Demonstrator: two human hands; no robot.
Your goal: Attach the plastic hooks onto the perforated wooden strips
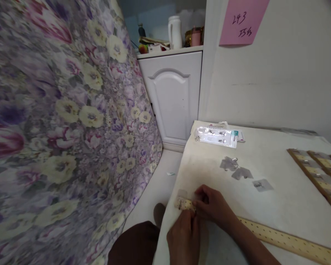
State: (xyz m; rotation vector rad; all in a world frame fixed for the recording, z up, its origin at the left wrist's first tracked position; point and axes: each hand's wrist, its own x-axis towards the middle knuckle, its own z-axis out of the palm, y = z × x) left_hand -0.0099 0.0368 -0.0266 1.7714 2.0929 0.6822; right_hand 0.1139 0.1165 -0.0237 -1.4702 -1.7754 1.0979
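A long pale-yellow strip with rows of small holes (281, 235) lies along the near side of the table, passing under my right forearm. At its left end sits a clear square hook patch with a small metal hook (181, 200). My left hand (184, 235) comes from below, its fingers closed on the near edge of the strip's end. Just to the right, my right hand (212, 204) has thumb and forefinger bent together at the same end; its fingertips are partly hidden. Further back lie several loose clear hook patches (228, 163), one with its hook (262, 185) nearer me.
Blister packs of hooks (216, 137) lie at the table's back left. Brown-edged strips with patches (317, 180) lie at right. A flowered curtain (71, 129) hangs on the left. Behind stand a white cabinet (171, 99), a white jug (175, 33) and a wall with a pink note (242, 22).
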